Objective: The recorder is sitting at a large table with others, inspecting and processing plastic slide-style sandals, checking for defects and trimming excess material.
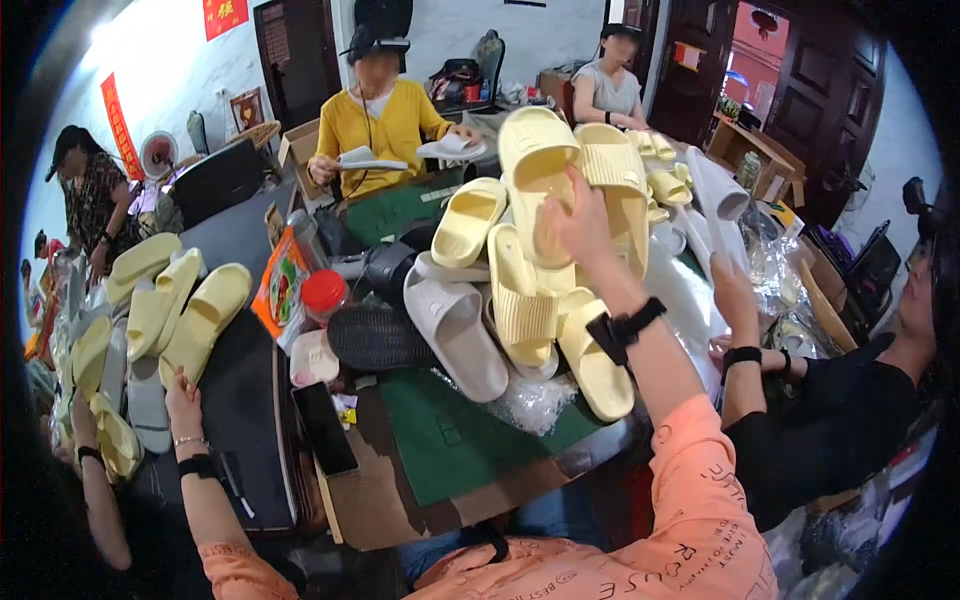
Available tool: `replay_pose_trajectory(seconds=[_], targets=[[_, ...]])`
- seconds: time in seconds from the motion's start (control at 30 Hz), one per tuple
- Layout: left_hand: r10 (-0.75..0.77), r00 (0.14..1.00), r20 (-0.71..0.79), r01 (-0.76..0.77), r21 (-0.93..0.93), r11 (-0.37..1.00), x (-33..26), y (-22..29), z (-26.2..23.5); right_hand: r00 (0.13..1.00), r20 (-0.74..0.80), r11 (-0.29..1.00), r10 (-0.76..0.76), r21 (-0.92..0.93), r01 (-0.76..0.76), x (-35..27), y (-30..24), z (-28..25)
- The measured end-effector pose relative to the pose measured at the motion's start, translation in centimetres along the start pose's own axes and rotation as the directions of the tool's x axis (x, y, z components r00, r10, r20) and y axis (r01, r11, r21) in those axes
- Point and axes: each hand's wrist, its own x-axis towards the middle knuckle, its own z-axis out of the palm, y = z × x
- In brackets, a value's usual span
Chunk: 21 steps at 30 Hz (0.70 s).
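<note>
At the pile on the table, my right hand (582, 222) is closed on the side of a pale yellow slide slipper (535, 140), lifted above the others with its sole side down. Below it lie more yellow slippers (525, 310), a grey slipper (455, 335) and a black slipper with its ribbed sole (375, 338) showing. Out to the left, my left hand (183, 408) grips the near end of another yellow slipper (207, 318). That slipper rests against a heap of yellow and grey slippers (150, 400). My left fingertips are partly hidden by the slipper.
A phone (325, 428), a red-lidded jar (324, 293) and a green cutting mat (440, 450) lie before me. Across the table, a person in yellow (385, 130) holds white slippers. On the right, a person in black (830, 430) reaches toward the pile. Another person's forearm (100, 500) is far left.
</note>
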Motion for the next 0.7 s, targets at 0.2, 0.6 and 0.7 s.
replay_pose_trajectory(seconds=[0.2, 0.6, 0.7], targets=[[-0.008, 0.993, -0.115, 0.005, -0.018, 1.000, -1.5, 0.9, 2.2, 0.863, 0.302, 0.906, 0.405, -0.260, -0.334, 1.2, 13.8, 2.2], [0.106, 0.925, -0.366, -0.074, 0.102, 0.992, 7.3, -1.8, -1.9, 0.937, 0.305, 0.980, 0.168, -0.153, -0.126, -2.8, -3.0, -5.5], [0.073, 0.924, -0.375, -0.023, 0.136, 0.990, 8.0, 1.0, -7.2, 0.874, -0.188, 0.862, -0.447, 0.172, 0.478, -6.3, -10.3, -9.9]])
